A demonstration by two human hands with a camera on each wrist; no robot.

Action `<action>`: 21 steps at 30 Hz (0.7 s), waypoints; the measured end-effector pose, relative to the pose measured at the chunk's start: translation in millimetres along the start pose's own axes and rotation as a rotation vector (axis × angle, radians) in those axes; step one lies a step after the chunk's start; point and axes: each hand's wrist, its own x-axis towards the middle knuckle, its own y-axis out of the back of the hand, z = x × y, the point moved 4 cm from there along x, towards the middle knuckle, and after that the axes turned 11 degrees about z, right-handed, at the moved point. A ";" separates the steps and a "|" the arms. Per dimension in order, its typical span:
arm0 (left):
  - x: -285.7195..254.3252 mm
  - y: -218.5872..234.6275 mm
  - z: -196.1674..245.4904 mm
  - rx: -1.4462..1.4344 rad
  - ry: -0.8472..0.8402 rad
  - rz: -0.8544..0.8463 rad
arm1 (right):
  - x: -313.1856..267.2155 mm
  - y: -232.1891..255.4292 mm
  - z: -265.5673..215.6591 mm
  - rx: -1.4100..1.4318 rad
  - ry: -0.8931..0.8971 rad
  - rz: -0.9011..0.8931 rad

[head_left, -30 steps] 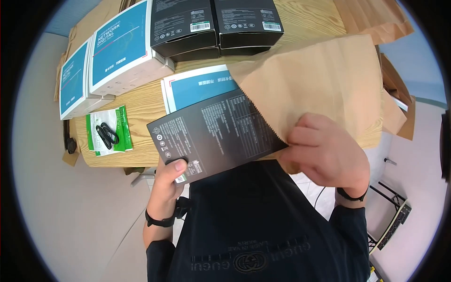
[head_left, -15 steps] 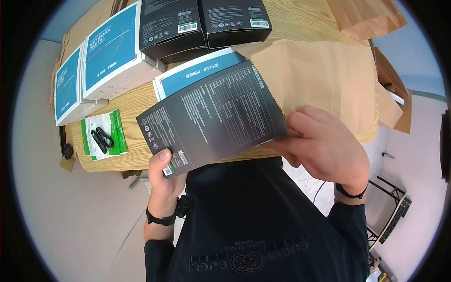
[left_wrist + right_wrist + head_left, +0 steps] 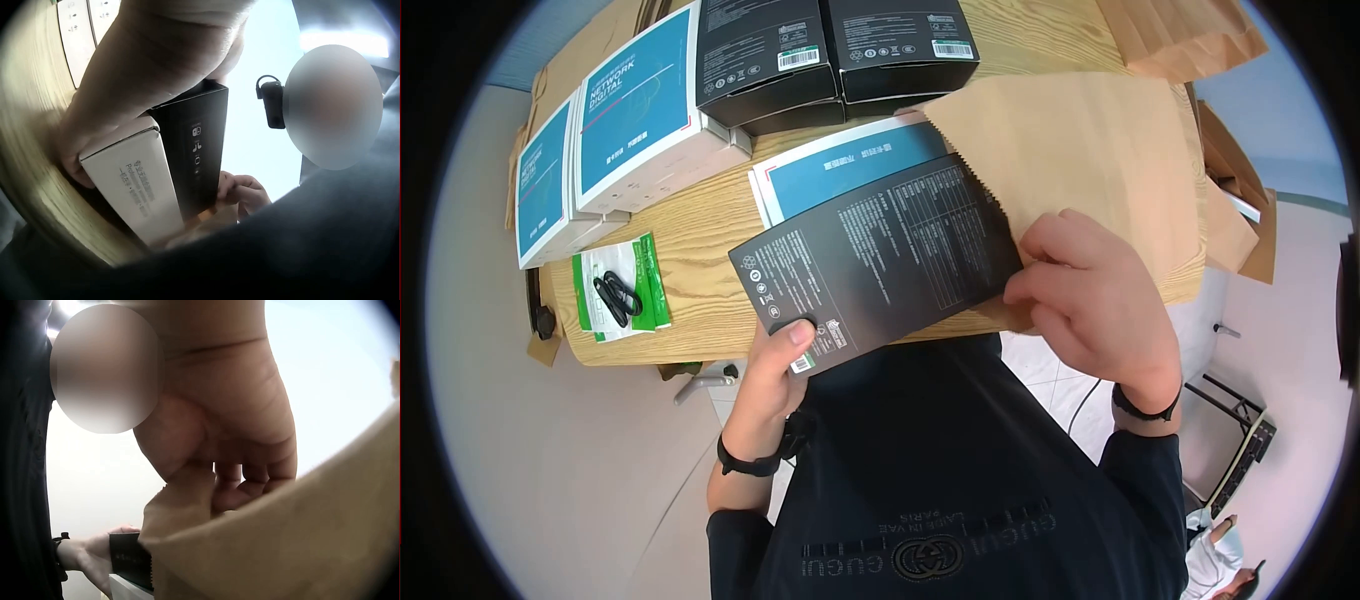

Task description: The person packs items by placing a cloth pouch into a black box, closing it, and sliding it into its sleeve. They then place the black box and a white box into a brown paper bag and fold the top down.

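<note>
My left hand (image 3: 774, 378) grips a black box (image 3: 880, 260) and a white-and-blue box (image 3: 835, 172) stacked beneath it, its thumb lying on the black box's near left corner. The left wrist view shows the white side (image 3: 134, 181) and the black side (image 3: 199, 140) together in that grip. To the right is a brown paper bag (image 3: 1090, 140) with a zigzag-cut mouth, which overlaps the far right end of both boxes. My right hand (image 3: 1100, 305) pinches the bag's rim; in the right wrist view a fold of paper (image 3: 184, 500) sits between thumb and fingers.
Two black boxes (image 3: 770, 60) on top of others and white-and-blue boxes (image 3: 635, 105) stand at the table's back left. A green-and-white packet with a black cable (image 3: 615, 295) lies at left. Another paper bag (image 3: 1190, 40) is at back right. A person (image 3: 1215, 560) shows at lower right.
Over the last half second the two boxes have shifted right, and the bag's mouth covers more of their far end. A person has come into view at lower right.
</note>
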 end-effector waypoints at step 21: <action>29.0 -41.7 -0.4 0.345 -0.145 -0.094 | -130.8 116.3 159.3 -0.152 -1.032 0.728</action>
